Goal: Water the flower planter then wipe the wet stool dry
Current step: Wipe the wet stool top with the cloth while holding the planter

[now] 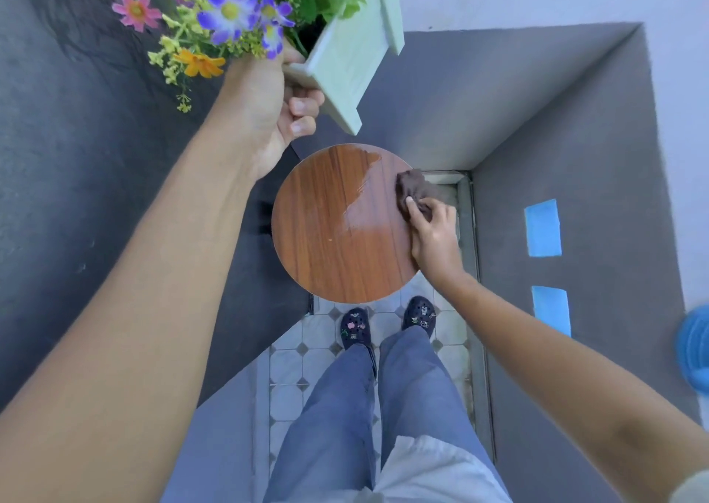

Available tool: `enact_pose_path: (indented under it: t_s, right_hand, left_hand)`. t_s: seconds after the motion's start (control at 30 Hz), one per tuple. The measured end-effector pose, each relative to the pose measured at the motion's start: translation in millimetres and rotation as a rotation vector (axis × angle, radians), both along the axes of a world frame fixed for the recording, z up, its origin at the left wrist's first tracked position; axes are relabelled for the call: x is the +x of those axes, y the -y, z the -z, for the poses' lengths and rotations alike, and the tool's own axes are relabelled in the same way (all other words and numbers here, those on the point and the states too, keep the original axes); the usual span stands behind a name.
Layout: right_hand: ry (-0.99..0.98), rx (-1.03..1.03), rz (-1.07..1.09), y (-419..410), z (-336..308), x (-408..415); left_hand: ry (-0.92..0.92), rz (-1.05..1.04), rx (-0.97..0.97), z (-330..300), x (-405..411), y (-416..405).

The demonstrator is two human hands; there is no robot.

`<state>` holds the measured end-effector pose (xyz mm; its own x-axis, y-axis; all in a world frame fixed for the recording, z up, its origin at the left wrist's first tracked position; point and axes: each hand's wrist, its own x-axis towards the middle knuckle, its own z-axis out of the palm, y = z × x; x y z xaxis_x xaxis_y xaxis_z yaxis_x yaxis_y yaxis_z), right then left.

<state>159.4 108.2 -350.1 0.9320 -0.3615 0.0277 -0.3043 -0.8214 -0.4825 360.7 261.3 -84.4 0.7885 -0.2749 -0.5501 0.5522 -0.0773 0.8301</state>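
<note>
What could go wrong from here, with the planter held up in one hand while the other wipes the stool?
1. The left hand grips the planter only at a bottom corner, above the stool; it may slip or tip and drop.
2. Freshly watered, it could drip on the seat again.
3. The right hand holds the cloth at the seat's edge; the wet sheen toward the middle may be missed.
</note>
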Motion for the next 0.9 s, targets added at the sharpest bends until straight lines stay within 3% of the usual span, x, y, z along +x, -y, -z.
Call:
enact_pose_path:
  t_s: [0.1, 0.27, 0.37, 0.43, 0.57, 0.63, 0.7, 0.77, 0.9]
  right_hand:
    - [-0.009, -0.004, -0.082, -28, 2, 0]
    - [-0.014, -0.043, -0.581, -92, 3, -31]
    - [0.049, -0.155, -0.734, -83, 5, -14]
    - [0.045, -0.2, -0.628, -56, 2, 18]
    - [-0.053, -0.122, -0.078, -10, -6, 83]
    - [-0.069, -0.088, 0.026, -16, -8, 99]
    - [-0.064, -0.064, -0.003, -39, -7, 104]
    - [-0.049, -0.04, -0.206, -77, -7, 95]
    - [0.054, -0.137, -0.983, -139, -2, 49]
  left_hand:
    - [-0.003, 0.004, 0.006, -1, 1, 1]
    - [-0.004, -0.017, 0.01, 1, 4, -2]
    - [-0.008, -0.024, 0.006, 3, 5, -2]
    - [-0.005, -0.028, 0.002, 5, 4, -3]
    - [-0.006, -0.048, 0.001, 10, 5, -5]
    - [-0.005, -0.045, 0.008, 10, 6, -4]
    - [-0.004, -0.044, 0.014, 9, 8, -2]
    - [0.0, -0.043, 0.022, 7, 10, -1]
    - [0.003, -0.038, 0.031, 4, 14, 2]
